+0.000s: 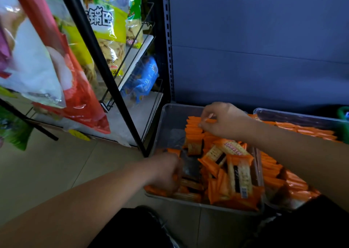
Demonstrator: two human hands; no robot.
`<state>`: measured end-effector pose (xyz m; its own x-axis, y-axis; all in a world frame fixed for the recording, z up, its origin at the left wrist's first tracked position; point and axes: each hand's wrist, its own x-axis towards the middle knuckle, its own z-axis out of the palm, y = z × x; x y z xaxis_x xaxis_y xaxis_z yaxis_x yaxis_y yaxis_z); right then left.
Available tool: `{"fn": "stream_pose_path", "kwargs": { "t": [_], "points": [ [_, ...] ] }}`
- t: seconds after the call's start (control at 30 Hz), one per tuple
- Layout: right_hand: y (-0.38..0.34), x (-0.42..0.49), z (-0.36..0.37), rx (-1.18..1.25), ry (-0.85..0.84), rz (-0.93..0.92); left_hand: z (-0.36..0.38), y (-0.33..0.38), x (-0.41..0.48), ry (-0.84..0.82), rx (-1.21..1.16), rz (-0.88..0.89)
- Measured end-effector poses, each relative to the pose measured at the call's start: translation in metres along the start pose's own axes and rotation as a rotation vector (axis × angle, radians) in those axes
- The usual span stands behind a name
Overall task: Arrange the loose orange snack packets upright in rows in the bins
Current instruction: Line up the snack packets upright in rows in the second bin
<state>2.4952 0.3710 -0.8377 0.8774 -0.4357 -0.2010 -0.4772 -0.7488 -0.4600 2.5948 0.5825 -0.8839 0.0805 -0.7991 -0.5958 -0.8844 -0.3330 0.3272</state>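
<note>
"Head view, lower centre: what are we looking at?"

"We see a near bin (170, 119) of clear, slightly cloudy plastic, rectangular with rounded corners. At its far side an upright row (192, 129) of orange packets stands on edge, crimped tops up. In front of it, loose packets (234, 164) lie tilted and overlapping. They are glossy orange film with a cracker picture and a dark band."

"And our hands?"

"Our right hand (224, 121) pinches a single packet (210, 120) between thumb and forefinger at the far end of that row. Our left hand (166, 172) reaches into the bin's lower left corner with its fingers curled down among the packets. It is blurred, so we cannot tell whether it grips anything."

"What lies to the right?"

"We see a second bin (294, 116), also clear plastic, touching the first and holding packed rows (272, 172) of the same orange packets. Our right forearm crosses it and hides part of them."

"And the rest of the frame?"

"At upper left a black wire rack (105, 74) carries a crinkled yellow bag (107, 40) and a blue bag (145, 79). A shiny red-and-white bag (56, 68) hangs close and blurred. One rack post slants down before the near bin's left corner. A perforated metal upright (169, 40) edges a matte blue-grey panel (255, 40), and pale floor tiles (56, 168) lie at lower left."
</note>
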Motion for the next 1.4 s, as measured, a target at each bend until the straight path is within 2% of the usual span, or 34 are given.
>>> {"fn": "stream_pose_path", "kwargs": {
  "t": [0.07,0.17,0.23,0.33,0.47,0.6,0.77,0.97,1.03,1.1,1.17,1.23,1.3,1.4],
  "points": [
    [-0.002,-0.017,-0.010,0.079,-0.017,0.017,-0.012,-0.007,-0.005,0.135,-0.171,0.002],
    [-0.009,-0.038,-0.018,0.229,-0.092,0.051,-0.036,-0.005,-0.017,0.323,-0.665,0.034],
    [-0.016,-0.050,-0.019,0.400,-0.156,0.082,-0.050,0.003,-0.026,0.389,-0.893,0.046],
    [-0.020,-0.059,-0.017,0.656,-0.261,0.131,-0.065,0.014,-0.037,0.455,-1.034,0.090],
    [-0.020,-0.057,-0.018,0.732,-0.300,0.114,-0.073,0.019,-0.038,0.495,-1.113,0.093],
    [-0.016,-0.054,-0.023,0.851,-0.288,0.172,-0.081,0.017,-0.030,0.548,-1.369,0.021],
    [-0.012,-0.051,-0.027,0.840,-0.316,0.159,-0.080,0.013,-0.023,0.552,-1.157,0.005],
    [0.001,-0.049,-0.033,0.905,-0.330,0.230,-0.078,0.002,-0.023,0.521,-1.289,0.005],
    [0.001,-0.046,-0.033,0.986,-0.260,0.249,-0.074,0.001,-0.024,0.500,-1.270,-0.023],
    [-0.002,-0.043,-0.030,1.029,-0.146,0.275,-0.066,-0.003,-0.024,0.503,-1.059,-0.077],
    [-0.005,-0.039,-0.025,0.910,-0.041,0.257,-0.059,-0.014,-0.024,0.513,-0.670,-0.106],
    [-0.007,-0.033,-0.017,0.733,0.024,0.205,-0.054,-0.023,-0.027,0.484,-0.392,-0.128],
    [-0.008,-0.021,-0.006,0.543,0.034,0.149,-0.050,-0.031,-0.029,0.444,-0.296,-0.155],
    [-0.010,0.005,0.013,0.268,-0.096,0.106,-0.047,-0.039,-0.030,0.415,-0.295,-0.122]
  ]
}}
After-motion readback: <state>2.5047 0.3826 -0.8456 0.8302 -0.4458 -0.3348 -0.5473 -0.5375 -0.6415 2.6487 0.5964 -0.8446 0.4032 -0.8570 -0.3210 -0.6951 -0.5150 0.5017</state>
